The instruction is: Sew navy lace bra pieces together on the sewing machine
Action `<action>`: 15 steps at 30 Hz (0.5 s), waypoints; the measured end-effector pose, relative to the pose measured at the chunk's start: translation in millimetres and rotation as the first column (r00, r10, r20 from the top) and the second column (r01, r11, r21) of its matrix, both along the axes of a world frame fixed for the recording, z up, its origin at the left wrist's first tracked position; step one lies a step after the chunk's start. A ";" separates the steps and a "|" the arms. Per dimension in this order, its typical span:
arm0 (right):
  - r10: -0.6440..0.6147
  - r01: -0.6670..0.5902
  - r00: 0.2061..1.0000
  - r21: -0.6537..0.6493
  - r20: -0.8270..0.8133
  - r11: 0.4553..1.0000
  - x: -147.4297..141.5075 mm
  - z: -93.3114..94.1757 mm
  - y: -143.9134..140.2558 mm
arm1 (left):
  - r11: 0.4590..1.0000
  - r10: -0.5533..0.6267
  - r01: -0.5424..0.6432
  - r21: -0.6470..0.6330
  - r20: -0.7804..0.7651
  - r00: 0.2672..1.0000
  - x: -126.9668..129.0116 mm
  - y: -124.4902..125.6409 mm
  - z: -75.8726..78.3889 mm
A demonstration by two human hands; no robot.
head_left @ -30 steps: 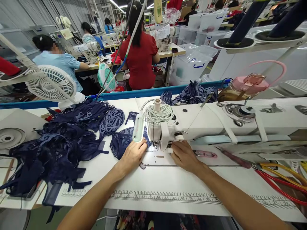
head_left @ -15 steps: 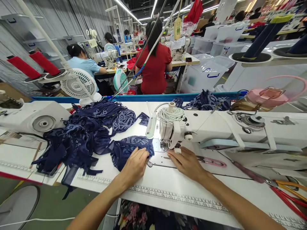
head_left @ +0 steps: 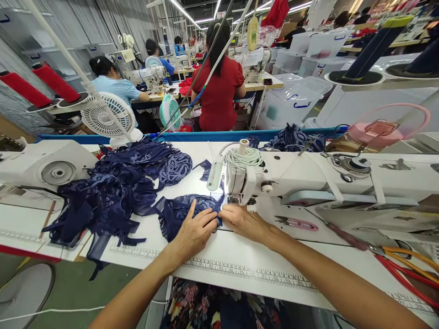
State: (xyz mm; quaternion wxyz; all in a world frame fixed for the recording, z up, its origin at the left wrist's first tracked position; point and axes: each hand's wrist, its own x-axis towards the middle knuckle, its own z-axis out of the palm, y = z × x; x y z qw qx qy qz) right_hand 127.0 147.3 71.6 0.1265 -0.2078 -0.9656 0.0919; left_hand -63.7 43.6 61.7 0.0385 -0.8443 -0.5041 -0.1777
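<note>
One table (head_left: 245, 256), coworkers (head_left: 219, 93) beyond: left hand (head_left: 196, 232) spread on fabric (head_left: 178, 210), right hand (head_left: 243, 222) pinching it.

Behind the white fan (head_left: 108, 115), we see a grey, pleated curtain (head_left: 82, 27); above and right of it, bright strip lights (head_left: 185, 14) cross a dark ceiling (head_left: 203, 7). Well right of the fan, we find a wood-edged worktable (head_left: 254, 86) and clear bins (head_left: 283, 107); below it, green floor (head_left: 73, 274).

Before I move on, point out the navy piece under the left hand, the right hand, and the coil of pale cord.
Navy piece (head_left: 173, 211), head view: exposed fabric near its middle.
Right hand (head_left: 243, 221), head view: back of the hand.
Coil of pale cord (head_left: 244, 160), head view: its front strands.
</note>
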 end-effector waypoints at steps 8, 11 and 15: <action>-0.074 0.074 0.997 -0.003 0.025 0.997 11.4 -2.7 -11.8 | 1.000 0.002 -0.002 0.001 0.096 0.995 -0.6 -2.2 0.2; -0.112 0.113 0.993 -0.048 0.025 0.992 10.9 0.5 -12.9 | 0.996 0.080 -0.074 -0.047 0.145 0.986 4.8 3.2 7.1; -0.170 0.172 0.985 -0.097 0.031 0.980 6.4 5.2 -15.6 | 0.984 0.175 -0.170 -0.060 0.100 0.980 18.2 17.0 11.7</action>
